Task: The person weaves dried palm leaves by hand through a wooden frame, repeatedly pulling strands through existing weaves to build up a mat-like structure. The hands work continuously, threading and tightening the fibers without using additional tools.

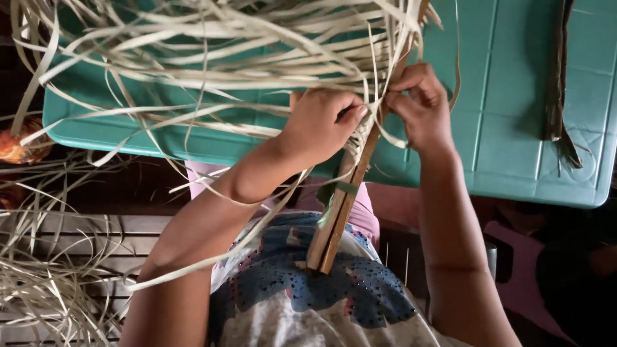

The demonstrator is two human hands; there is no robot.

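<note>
Closest to you, the lower end of the wooden stick (331, 225) rests against your patterned shirt (308, 295), and it slants up and away between your forearms. A small green band (347, 188) wraps it partway up. Further up, where pale strips are bound tightly around the stick, your two hands meet. Your left hand (321, 122) has its grip closed over the stick and the woven binding (360, 138), thumb pressed against the strips. Your right hand (421, 106) sits just beside it on the other side of the stick, its grip narrow, fingertips pinching a thin pale strip (389, 132) that curls off the binding. From that point, the long dried leaf strips (212, 45) fan out to your left in a loose spray, over the teal plastic worktop (508, 96) beyond your hands. On the far right of the worktop lies a dark, dried leaf piece (558, 83), well apart from your hands. More loose strips (45, 283) lie heaped on the slatted bench (122, 231) at your lower left.
</note>
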